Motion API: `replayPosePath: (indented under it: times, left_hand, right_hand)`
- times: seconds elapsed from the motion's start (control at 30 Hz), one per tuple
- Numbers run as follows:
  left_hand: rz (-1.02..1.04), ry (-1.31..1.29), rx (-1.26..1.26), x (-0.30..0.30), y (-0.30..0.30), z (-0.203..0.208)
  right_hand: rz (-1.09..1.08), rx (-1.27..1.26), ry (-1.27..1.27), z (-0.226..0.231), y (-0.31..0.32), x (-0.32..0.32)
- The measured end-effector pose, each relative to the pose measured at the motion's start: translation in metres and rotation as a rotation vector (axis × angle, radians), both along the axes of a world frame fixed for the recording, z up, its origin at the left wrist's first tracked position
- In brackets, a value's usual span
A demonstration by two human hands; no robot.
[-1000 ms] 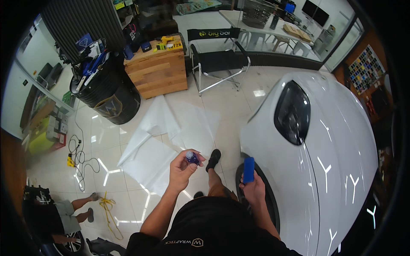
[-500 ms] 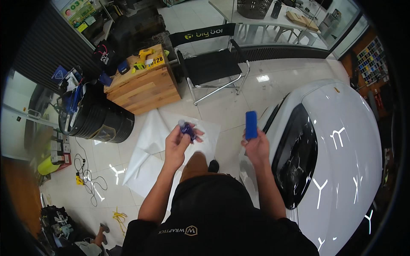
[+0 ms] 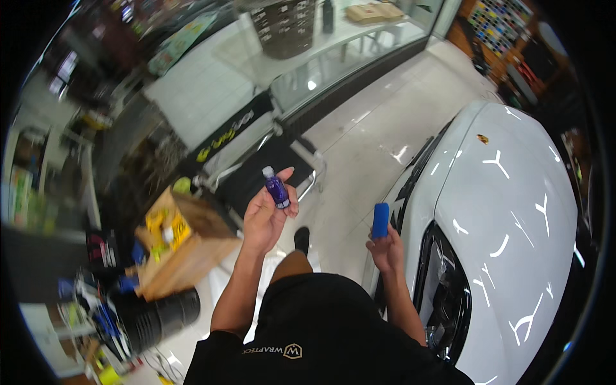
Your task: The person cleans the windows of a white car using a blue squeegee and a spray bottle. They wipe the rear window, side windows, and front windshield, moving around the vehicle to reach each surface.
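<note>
My left hand (image 3: 264, 223) is closed around a small purple bottle (image 3: 277, 191) with a pale cap, tilted slightly, with one fingertip sticking out past it. In my right hand (image 3: 387, 254) a flat blue squeegee (image 3: 380, 219) stands up from the fingers, held by its lower end. Just right of that hand lies the front of a glossy white car (image 3: 507, 212), its dark headlight (image 3: 443, 285) close to my right forearm. Neither the bottle nor the squeegee touches the car.
Ahead to the left stand a black folding chair (image 3: 263, 173) and a wooden box (image 3: 186, 256) with yellow tools on top. A black bin (image 3: 157, 317) is at lower left. Beyond the chair runs a glass partition (image 3: 346, 70). My shoe (image 3: 302, 239) is on the tiled floor.
My view has swung to the right, so the chair, box and bin sit lower and farther left. The bottle is turned more into view; both hands keep their holds.
</note>
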State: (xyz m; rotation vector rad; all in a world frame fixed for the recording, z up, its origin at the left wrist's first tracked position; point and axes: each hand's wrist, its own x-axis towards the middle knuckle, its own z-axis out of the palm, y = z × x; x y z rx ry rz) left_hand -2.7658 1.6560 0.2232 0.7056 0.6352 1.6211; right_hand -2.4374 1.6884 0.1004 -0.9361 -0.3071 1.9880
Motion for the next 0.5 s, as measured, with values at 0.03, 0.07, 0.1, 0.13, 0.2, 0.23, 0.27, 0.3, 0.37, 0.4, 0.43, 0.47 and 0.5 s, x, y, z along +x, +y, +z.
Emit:
replayPosePath:
  times: [0.03, 0.07, 0.1, 0.13, 0.2, 0.23, 0.27, 0.3, 0.37, 0.4, 0.43, 0.47, 0.5]
  left_hand:
    - [-0.08, -0.005, 0.014, -0.006, 0.041, 0.008]
    - [-0.121, 0.0, 0.025, -0.008, 0.079, 0.02]
    - [-0.191, -0.038, 0.063, -0.01, 0.115, 0.02]
    - [-0.26, -0.089, 0.079, -0.013, 0.156, 0.017]
    - [-0.436, -0.226, 0.086, 0.006, 0.224, 0.024]
    - [-0.512, -0.26, 0.096, 0.016, 0.257, 0.028]
    - [-0.565, -0.251, 0.103, 0.034, 0.291, 0.034]
    - [-0.606, -0.245, 0.114, 0.052, 0.321, 0.04]
    - [-0.714, -0.218, 0.137, 0.086, 0.375, 0.052]
    - [-0.762, -0.202, 0.15, 0.103, 0.401, 0.054]
    - [-0.775, -0.166, 0.165, 0.12, 0.423, 0.056]
    - [-0.786, -0.131, 0.182, 0.138, 0.444, 0.057]
    - [-0.801, -0.097, 0.193, 0.158, 0.468, 0.058]
  right_hand:
    - [-0.036, -0.006, -0.03, 0.003, 0.015, -0.001]
    - [-0.075, -0.014, -0.059, 0.005, 0.034, -0.003]
    - [-0.116, 0.022, -0.095, 0.015, 0.05, -0.007]
    - [-0.156, 0.035, -0.143, 0.033, 0.066, -0.014]
    - [-0.237, 0.035, -0.189, 0.048, 0.087, -0.009]
    - [-0.295, 0.008, -0.16, 0.047, 0.093, -0.007]
    - [-0.351, -0.006, -0.133, 0.045, 0.105, -0.003]
    - [-0.395, -0.015, -0.108, 0.043, 0.118, 0.003]
    - [-0.5, -0.061, -0.05, 0.042, 0.143, 0.005]
    - [-0.496, -0.051, -0.052, 0.044, 0.16, 0.006]
    - [-0.48, -0.035, -0.044, 0.047, 0.178, 0.008]
    - [-0.488, -0.02, -0.052, 0.049, 0.198, 0.011]
    - [-0.502, -0.011, -0.06, 0.053, 0.22, 0.017]
